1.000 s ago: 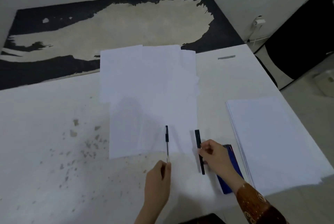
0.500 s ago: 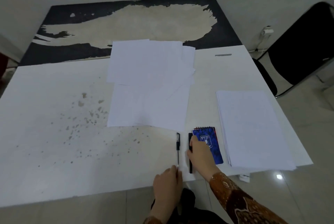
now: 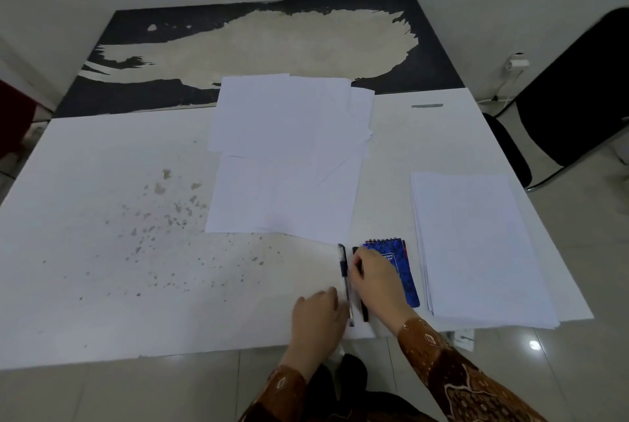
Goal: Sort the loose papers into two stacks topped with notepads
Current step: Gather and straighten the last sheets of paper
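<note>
White table [image 3: 102, 285] fills most of the head view; its left half carries a patch of brownish specks [image 3: 163, 217]. Beyond its far edge, at 12 o'clock, a black-and-cream floor panel [image 3: 258, 43] lies against the wall. A black chair [image 3: 578, 98] stands at 2 o'clock, off the table's right edge.

Loose papers [image 3: 289, 156] lie spread and overlapping at the table centre, reaching from the far edge toward the near side. A squared stack of paper [image 3: 476, 244] sits at 3 o'clock, near the right edge, well apart from the loose sheets.

A blue spiral notepad [image 3: 405, 272] lies between the two paper groups, just beside the left edge of the stack, at roughly 5 o'clock. Two pens lie parallel just left of the notepad: a clear-barrelled pen [image 3: 344, 272] and a black pen [image 3: 363, 309].

Right hand [image 3: 377, 282] rests partly over the notepad, fingers bent, fingertips on the upper part of the black pen. Whether they pinch it or only touch it cannot be told. Left hand [image 3: 320, 316] lies at the near edge with fingers together and loosely bent, its fingertips against the lower end of the clear-barrelled pen; a grip cannot be confirmed.
</note>
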